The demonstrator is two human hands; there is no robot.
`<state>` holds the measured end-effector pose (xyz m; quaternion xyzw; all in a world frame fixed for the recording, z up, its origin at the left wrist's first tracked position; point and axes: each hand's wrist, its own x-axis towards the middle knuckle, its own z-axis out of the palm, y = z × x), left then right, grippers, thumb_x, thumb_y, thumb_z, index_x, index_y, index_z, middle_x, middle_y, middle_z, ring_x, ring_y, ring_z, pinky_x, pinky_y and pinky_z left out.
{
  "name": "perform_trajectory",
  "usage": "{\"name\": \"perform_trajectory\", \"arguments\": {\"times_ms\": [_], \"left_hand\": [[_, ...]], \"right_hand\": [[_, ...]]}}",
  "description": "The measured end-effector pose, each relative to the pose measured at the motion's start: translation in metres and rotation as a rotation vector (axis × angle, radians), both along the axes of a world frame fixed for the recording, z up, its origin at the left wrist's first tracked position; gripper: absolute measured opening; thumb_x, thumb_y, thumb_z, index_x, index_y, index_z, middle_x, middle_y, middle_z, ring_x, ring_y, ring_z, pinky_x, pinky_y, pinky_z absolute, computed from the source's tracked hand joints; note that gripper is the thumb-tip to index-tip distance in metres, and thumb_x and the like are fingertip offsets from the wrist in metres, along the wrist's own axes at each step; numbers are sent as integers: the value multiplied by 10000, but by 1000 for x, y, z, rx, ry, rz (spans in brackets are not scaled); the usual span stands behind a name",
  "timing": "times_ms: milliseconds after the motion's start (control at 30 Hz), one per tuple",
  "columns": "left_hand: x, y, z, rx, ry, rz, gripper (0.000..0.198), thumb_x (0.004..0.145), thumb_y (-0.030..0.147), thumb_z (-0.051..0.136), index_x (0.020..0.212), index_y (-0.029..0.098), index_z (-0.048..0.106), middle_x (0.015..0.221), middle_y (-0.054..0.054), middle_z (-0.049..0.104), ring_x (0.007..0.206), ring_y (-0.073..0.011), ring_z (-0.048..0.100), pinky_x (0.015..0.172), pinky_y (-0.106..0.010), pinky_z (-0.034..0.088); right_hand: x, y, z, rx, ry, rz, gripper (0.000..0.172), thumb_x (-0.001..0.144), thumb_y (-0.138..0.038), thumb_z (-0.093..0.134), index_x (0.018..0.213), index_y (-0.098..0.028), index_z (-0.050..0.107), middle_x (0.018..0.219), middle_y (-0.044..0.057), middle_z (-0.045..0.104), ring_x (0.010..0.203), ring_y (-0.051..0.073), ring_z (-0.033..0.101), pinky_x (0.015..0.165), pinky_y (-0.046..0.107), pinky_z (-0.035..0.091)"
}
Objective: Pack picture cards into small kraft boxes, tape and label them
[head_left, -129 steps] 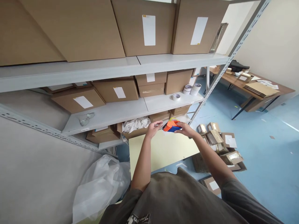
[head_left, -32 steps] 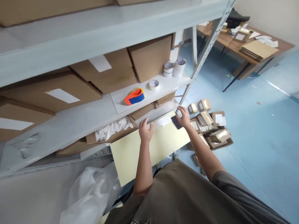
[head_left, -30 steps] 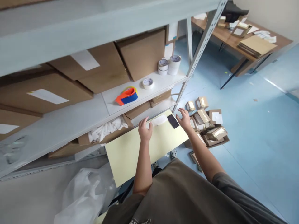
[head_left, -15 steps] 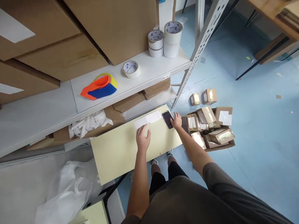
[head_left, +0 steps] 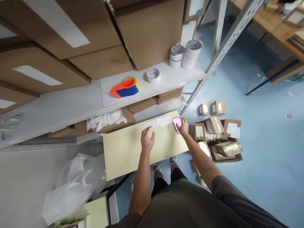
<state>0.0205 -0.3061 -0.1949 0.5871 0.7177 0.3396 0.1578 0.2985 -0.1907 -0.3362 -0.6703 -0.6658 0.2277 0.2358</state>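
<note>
A phone (head_left: 176,123) with its screen lit pink is at the right end of the pale yellow tabletop (head_left: 125,152). My right hand (head_left: 183,127) is closed on its right edge, thumb over the screen. My left hand (head_left: 147,139) is over the middle of the table, with thumb and fingers apart and nothing in it. White paper (head_left: 163,120) lies along the table's far edge, just beyond my left fingertips and to the left of the phone.
A grey shelf (head_left: 166,84) behind the table carries large cartons (head_left: 152,34), tape rolls (head_left: 153,75) and an orange-blue tape dispenser (head_left: 125,88). Small taped boxes (head_left: 213,125) fill a carton on the floor at right. A plastic bag (head_left: 71,186) is at lower left.
The phone's screen has gone from dark to lit, and my right thumb now lies over it. My left hand stays open near the paper. The view has shifted left.
</note>
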Motion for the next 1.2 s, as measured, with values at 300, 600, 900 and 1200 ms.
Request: {"name": "perform_trajectory", "arguments": {"times_ms": [300, 600, 900, 1200], "left_hand": [[-89, -62, 50, -15, -13, 27, 398, 1015, 243, 595, 1400, 257, 697, 1451, -93, 685, 1402, -260, 603, 1226, -460, 501], [-211, -185, 68, -104, -52, 207, 545, 983, 256, 648, 1526, 232, 612, 1624, -112, 560, 1530, -287, 502, 1298, -479, 421], [-243, -347, 74, 8, 23, 695, 525, 985, 257, 664, 1499, 164, 612, 1562, -164, 608, 1482, -331, 555, 1253, -512, 470], [-176, -478, 76, -150, 3, 1041, 546, 983, 284, 659, 1519, 197, 604, 1608, -170, 563, 1498, -337, 537, 1250, -541, 457]], "right_hand": [[-111, -71, 105, 235, 176, 196, 522, 989, -475, 578, 1457, -246, 607, 1609, 185, 515, 1481, 386, 494, 1176, 645, 473], [-265, -126, 146, 82, 329, 586, 643, 999, -501, 563, 1590, -256, 497, 1517, 175, 627, 1322, 348, 656, 1027, 568, 604], [-380, -180, 167, 176, 296, 1053, 571, 991, -481, 589, 1509, -240, 612, 1618, 151, 547, 1497, 353, 514, 1237, 596, 449], [-423, -296, 157, 29, 347, 1431, 603, 980, -429, 608, 1552, -239, 585, 1654, 130, 519, 1547, 332, 465, 1277, 568, 414]]}}
